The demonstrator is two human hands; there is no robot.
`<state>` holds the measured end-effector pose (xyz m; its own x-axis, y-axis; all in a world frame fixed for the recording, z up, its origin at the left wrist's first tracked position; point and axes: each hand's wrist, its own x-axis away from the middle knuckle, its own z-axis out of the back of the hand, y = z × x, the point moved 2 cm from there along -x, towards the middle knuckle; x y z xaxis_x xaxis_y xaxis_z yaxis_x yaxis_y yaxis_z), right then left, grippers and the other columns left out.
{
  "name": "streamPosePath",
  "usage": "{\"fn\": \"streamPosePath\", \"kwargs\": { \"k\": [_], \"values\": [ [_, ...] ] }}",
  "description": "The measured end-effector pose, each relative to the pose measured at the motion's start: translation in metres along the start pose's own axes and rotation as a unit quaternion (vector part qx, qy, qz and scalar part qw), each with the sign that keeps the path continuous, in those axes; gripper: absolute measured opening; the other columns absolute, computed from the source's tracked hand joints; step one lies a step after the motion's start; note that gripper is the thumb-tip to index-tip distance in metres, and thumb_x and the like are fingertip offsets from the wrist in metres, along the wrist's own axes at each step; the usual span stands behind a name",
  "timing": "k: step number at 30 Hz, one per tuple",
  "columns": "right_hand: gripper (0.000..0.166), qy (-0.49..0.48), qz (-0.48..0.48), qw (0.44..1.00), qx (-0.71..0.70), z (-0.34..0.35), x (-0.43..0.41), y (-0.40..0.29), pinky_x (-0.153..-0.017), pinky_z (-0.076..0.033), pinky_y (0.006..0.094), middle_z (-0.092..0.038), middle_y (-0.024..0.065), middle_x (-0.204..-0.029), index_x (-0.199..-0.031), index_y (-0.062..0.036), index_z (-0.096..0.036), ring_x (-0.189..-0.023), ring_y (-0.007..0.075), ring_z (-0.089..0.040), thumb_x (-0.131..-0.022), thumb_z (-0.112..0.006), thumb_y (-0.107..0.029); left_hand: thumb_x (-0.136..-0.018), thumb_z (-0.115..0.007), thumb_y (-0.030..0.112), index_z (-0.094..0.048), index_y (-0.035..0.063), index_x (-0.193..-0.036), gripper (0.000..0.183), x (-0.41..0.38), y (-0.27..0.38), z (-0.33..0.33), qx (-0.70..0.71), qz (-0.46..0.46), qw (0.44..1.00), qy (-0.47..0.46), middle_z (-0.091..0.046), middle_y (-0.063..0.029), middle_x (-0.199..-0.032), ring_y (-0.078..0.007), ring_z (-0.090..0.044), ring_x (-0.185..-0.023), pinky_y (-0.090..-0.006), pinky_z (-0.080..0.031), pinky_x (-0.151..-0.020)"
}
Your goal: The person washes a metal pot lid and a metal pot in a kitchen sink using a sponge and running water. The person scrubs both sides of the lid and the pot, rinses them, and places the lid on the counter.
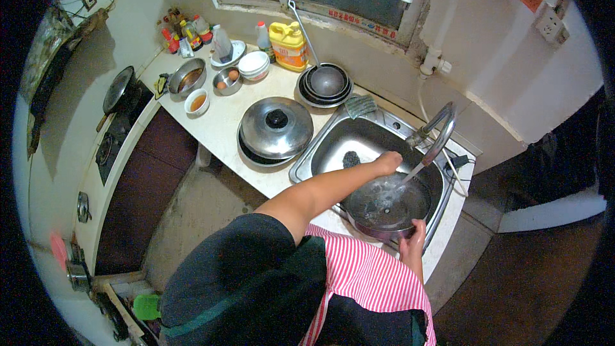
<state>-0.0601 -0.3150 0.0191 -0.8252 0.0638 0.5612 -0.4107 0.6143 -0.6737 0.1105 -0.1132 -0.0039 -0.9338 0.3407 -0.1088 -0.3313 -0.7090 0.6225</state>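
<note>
A dark round pan (358,206) with water in it rests in the near right part of the stainless steel sink (331,142). My right hand (412,242) grips its near right rim, thumb on top. At the pan's far edge is my left hand (388,162), fingers curled. Whether it holds the rim is hidden from this angle. A stream runs from the curved metal faucet (444,129) into the pan and stirs the water. On the sink floor, left of my left hand, lies a dark scouring pad (351,158).
Left of the sink stands a lidded pan (276,129). Behind it are stacked dark bowls with a long-handled ladle (326,81), and a green cloth (360,105) on the sink rim. Bowls with eggs (227,80) and brown liquid (197,102), a yellow jug (288,50) and several bottles line the counter.
</note>
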Motion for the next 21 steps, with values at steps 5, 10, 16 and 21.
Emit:
{"fn": "streamPosePath", "kwargs": {
  "k": [5,10,16,21],
  "values": [
    [0.034,-0.029,-0.105,0.99,-0.094,-0.012,0.016,-0.01,-0.077,-0.044,0.0442,-0.053,0.0073,-0.1,-0.1,-0.0104,-0.052,-0.089,0.0261,-0.052,-0.067,-0.051,-0.017,-0.085,-0.045,0.044,-0.048,0.0071,-0.088,0.037,-0.037,0.034,-0.008,0.595,0.341,0.727,-0.034,-0.046,-0.0029,-0.072,-0.0171,-0.047,-0.067,-0.0317,-0.041,-0.055],
    [0.048,-0.036,-0.19,0.976,-0.096,-0.005,0.016,-0.008,-0.075,-0.039,0.0543,-0.053,0.013,-0.109,-0.107,-0.0074,-0.047,-0.097,0.0364,-0.051,-0.065,-0.052,-0.029,-0.082,-0.045,0.049,-0.049,0.0139,-0.099,0.04,-0.048,0.075,0.015,0.705,0.303,0.64,-0.034,-0.048,-0.006,-0.083,-0.0212,-0.049,-0.074,-0.0416,-0.043,-0.06],
    [0.045,-0.093,-0.226,0.957,-0.157,-0.008,0.022,-0.005,-0.089,-0.025,0.0616,-0.051,0.0125,-0.114,-0.109,-0.0078,-0.047,-0.112,0.0352,-0.041,-0.068,-0.049,-0.028,-0.083,-0.036,0.045,-0.042,0.0084,-0.115,0.049,-0.065,0.083,0.033,0.606,0.33,0.718,-0.087,-0.05,-0.0154,-0.108,-0.0322,-0.053,-0.095,-0.0565,-0.043,-0.075],
    [0.056,-0.134,-0.244,0.944,-0.176,0.003,0.015,0.0,-0.093,-0.023,0.0604,-0.046,0.0129,-0.123,-0.116,-0.008,-0.045,-0.116,0.0343,-0.039,-0.064,-0.05,-0.027,-0.077,-0.05,0.031,-0.062,0.0023,-0.078,0.032,-0.061,0.055,0.058,-0.027,0.072,0.992,-0.098,-0.062,-0.0169,-0.074,-0.0311,-0.06,-0.067,-0.0432,-0.047,-0.062]
  ]
}}
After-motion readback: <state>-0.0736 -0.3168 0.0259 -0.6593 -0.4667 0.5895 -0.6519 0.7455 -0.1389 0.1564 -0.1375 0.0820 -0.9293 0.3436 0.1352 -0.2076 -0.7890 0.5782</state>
